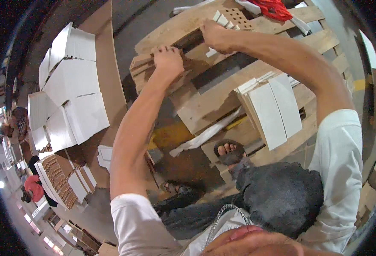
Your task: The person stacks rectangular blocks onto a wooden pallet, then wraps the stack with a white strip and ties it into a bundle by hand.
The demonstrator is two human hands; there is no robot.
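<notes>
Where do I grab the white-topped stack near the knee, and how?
Probably squeeze the stack by its long left and right sides, coming from above. The seam between its two flat white tops runs lengthwise, so pressing inward should keep both halves together.

The stacked panels (267, 113) are white, the pallet (203, 109) pale tan, the layered pieces (141, 70) brown. A tan block (241, 20) carries a grid of dark dots. The bundle (275, 9) is bright red, the sleeves (339, 141) white, the trousers (282, 194) dark grey.
</notes>
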